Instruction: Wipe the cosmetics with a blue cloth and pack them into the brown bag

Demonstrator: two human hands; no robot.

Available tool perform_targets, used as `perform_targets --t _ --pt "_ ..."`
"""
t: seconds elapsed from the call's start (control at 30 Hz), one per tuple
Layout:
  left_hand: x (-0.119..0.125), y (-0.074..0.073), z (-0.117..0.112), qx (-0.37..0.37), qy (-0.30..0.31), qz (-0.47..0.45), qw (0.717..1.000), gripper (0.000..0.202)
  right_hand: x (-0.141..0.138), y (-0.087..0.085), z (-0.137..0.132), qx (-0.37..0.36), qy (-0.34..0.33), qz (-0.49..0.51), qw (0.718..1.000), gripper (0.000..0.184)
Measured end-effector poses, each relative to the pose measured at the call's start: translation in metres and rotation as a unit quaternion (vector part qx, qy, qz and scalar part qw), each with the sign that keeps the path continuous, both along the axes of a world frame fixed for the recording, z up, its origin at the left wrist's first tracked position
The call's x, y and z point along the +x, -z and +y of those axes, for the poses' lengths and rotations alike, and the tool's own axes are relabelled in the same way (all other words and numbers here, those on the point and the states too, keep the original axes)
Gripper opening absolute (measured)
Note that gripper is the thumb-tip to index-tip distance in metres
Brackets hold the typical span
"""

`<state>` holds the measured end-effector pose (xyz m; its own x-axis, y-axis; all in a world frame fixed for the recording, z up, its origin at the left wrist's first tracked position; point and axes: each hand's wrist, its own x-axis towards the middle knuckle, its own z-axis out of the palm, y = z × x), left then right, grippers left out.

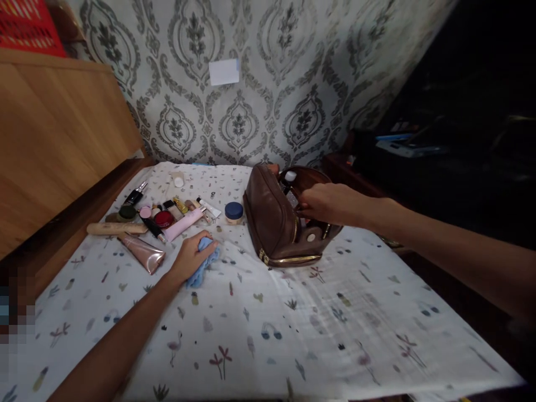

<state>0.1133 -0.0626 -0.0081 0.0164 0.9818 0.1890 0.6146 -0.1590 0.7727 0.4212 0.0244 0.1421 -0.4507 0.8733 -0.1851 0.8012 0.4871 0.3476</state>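
Note:
My left hand (190,255) rests on the patterned white sheet (293,324), its fingers closed over a blue cloth (204,262). My right hand (324,204) reaches into the open top of a brown zip pouch (272,223), fingers curled at its opening; what they grip is hidden. Inside the pouch a white-capped bottle (290,177) shows. Left of my left hand lies a spread of cosmetics: a pink tube (183,224), a rose-gold tube (143,253), a red compact (164,218) and a blue-lidded jar (233,211).
A wooden headboard (54,145) rises on the left. Patterned wallpaper with a white note (224,72) is behind. A dark side table (402,151) with items stands at the right. A long wooden-handled tool (116,228) lies among the cosmetics.

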Motion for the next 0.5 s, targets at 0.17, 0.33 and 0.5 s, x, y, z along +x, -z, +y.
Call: perform_targets --t 0.17,0.33,0.5 --pt "0.001 -0.002 -0.001 0.001 0.0 0.005 1.0 0.028 -0.02 -0.001 0.007 -0.031 0.032 -0.054 0.998 0.028" --pt "0.0 -0.002 0.0 0.006 0.01 0.01 1.0 0.028 -0.014 0.0 0.008 -0.029 0.042 -0.034 0.998 0.026" --pt "0.001 -0.002 0.0 0.0 0.004 0.009 1.0 0.027 -0.006 0.003 0.013 -0.034 0.023 -0.019 0.999 0.027"
